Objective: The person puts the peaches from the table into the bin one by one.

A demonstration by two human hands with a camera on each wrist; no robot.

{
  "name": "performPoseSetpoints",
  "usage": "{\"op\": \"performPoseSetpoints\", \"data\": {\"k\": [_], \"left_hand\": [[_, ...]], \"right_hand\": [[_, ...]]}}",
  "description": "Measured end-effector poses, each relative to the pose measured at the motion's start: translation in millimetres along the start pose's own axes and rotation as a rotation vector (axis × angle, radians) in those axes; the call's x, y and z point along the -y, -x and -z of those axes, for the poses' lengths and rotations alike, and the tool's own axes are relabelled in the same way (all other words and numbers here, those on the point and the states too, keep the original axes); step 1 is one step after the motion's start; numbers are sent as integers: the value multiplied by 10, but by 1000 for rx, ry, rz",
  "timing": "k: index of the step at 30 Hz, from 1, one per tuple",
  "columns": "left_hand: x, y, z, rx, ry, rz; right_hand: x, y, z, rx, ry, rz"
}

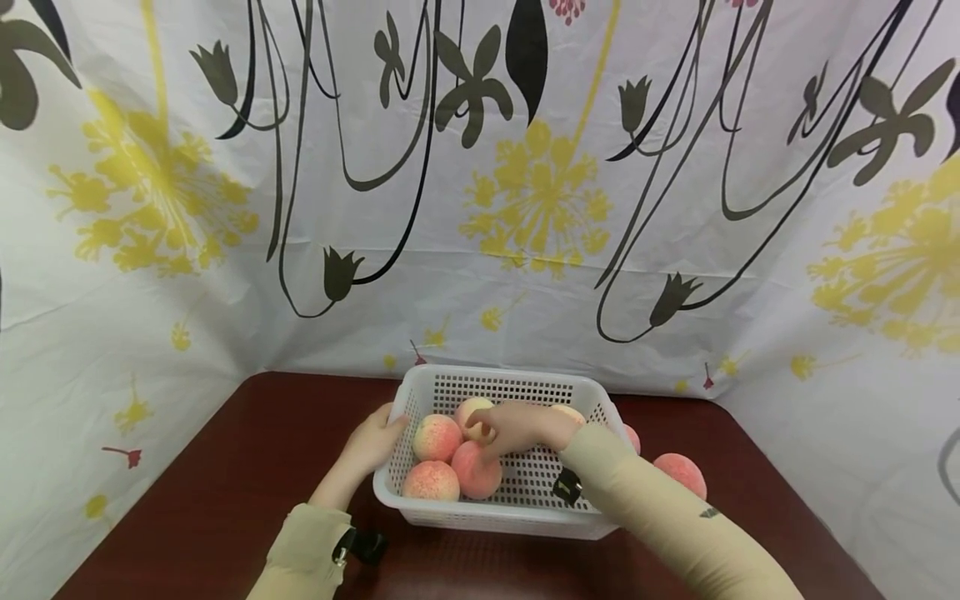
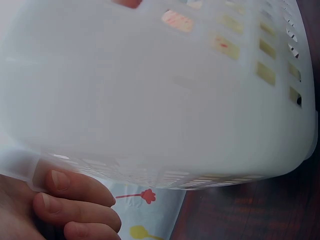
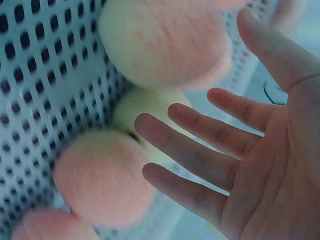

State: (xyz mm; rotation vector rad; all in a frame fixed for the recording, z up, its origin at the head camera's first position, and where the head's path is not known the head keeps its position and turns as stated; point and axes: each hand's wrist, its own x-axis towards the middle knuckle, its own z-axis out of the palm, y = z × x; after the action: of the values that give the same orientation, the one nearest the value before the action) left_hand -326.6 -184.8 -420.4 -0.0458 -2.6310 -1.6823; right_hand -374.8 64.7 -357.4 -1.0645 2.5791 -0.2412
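My left hand (image 1: pixel 375 439) grips the left rim of a white plastic basket (image 1: pixel 510 518). In the left wrist view, its curled fingers (image 2: pixel 75 200) show beneath the rim, beside the basket wall (image 2: pixel 125 100). Several pink-and-yellow peaches lie inside, most bunched at the left end, among them a redder peach (image 1: pixel 480 479). Over that bunch reaches my right hand (image 1: pixel 521 423), fingers pointing down. The right wrist view shows those fingers (image 3: pixel 190 150) spread and holding nothing, close to a peach (image 3: pixel 165 42) and a lower peach (image 3: pixel 105 180).
Outside the basket's right end, a peach (image 1: pixel 680 475) sits on the dark red-brown table (image 1: pixel 300 408), and another peach (image 1: pixel 633 438) is partly hidden by the basket. A patterned white cloth (image 1: pixel 480 317) hangs behind and along both sides.
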Motion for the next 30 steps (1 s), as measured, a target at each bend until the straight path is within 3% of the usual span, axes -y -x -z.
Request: {"op": "performPoseSetpoints", "data": {"k": [9,14,18,23,30], "left_hand": [[-15,24,17,-21,-33,-16],[-8,33,9,-21,-30,-17],[-3,51,12,-18,-23,-21],[2,58,26,-25,-12,-27],[-9,58,2,-12,-4,-23]], "right_hand": [[-432,400,574,-132,-47,-48],[-815,767,724,-212,-40,-127],[-1180,1009,668,-290,-41,-184],[-1554,1217,426,-353,-80,-260],[-1769,1378,109,-213,-236,-263]]}}
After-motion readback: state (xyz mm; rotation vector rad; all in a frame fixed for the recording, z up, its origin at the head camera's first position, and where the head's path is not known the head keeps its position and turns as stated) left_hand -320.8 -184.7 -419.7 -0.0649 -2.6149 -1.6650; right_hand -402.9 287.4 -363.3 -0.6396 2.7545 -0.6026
